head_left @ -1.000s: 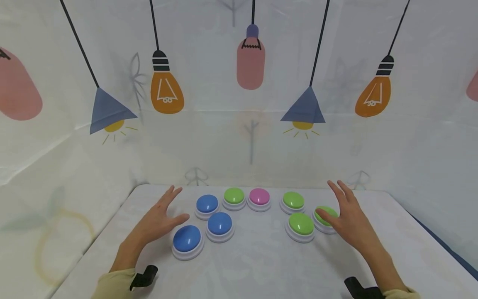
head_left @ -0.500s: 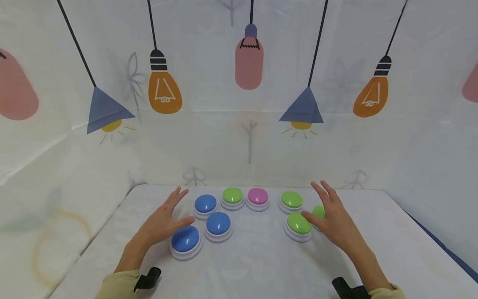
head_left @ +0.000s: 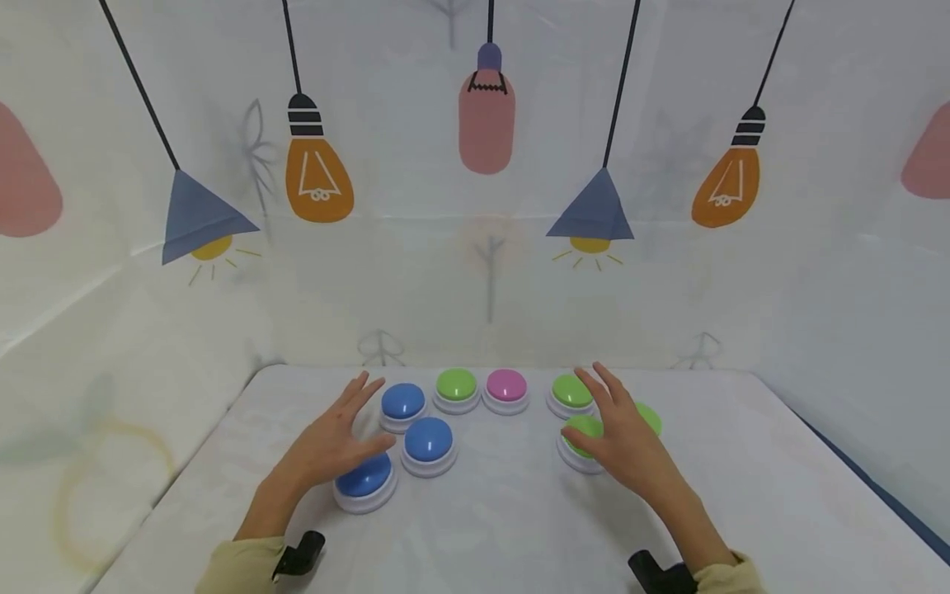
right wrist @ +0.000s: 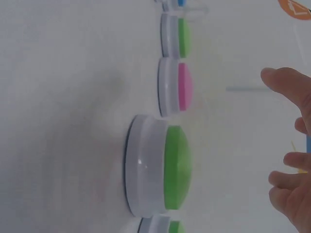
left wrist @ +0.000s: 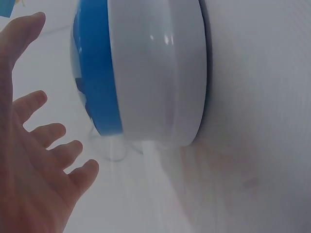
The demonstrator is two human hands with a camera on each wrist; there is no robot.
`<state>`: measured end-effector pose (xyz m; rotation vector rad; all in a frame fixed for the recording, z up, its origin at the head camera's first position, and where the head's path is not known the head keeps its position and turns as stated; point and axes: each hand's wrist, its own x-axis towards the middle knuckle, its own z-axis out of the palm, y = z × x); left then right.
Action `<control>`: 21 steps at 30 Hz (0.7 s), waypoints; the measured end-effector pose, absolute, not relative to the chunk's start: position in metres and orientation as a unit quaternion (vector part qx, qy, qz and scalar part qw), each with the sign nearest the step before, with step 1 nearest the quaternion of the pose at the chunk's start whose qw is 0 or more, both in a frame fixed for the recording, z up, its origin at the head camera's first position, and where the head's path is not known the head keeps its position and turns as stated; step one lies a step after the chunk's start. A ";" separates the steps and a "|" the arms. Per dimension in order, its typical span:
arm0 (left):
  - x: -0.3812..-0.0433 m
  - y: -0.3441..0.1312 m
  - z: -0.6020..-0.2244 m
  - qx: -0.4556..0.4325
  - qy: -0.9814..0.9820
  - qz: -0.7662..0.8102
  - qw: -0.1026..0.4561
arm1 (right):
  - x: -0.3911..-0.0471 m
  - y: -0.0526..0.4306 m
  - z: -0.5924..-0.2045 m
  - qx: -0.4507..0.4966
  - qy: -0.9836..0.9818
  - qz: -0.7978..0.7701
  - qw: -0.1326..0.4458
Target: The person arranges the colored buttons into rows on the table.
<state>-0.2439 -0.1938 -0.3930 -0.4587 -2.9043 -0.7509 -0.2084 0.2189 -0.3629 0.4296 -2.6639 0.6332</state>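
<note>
My left hand hovers above the left group of round push buttons, fingers spread and holding nothing. Below its thumb is the nearest blue button, partly covered; a second blue button and a third blue button lie to its right and behind. In the left wrist view a blue button on a white base stands apart from the fingers. My right hand, also spread and holding nothing, is over the right group. It partly hides the front green button, a back green button and a right green button.
At the back middle, a green button and a pink button sit side by side. All stand on a white-covered table. A lamp-patterned cloth hangs behind it. Black wrist mounts show at both sleeves.
My right hand has moved left, from over the right green button to over the front one. The left hand has drifted slightly right over the nearest blue button. The head view has shifted slightly.
</note>
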 end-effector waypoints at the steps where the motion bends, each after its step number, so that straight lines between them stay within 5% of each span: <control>1: -0.244 -0.193 -0.393 -0.150 -0.956 -0.246 0.054 | -0.209 0.216 -0.365 0.155 -0.945 0.224 0.182; 21: -0.244 -0.184 -0.396 -0.169 -0.952 -0.254 0.036 | -0.217 0.148 -0.392 0.166 -0.955 0.218 0.110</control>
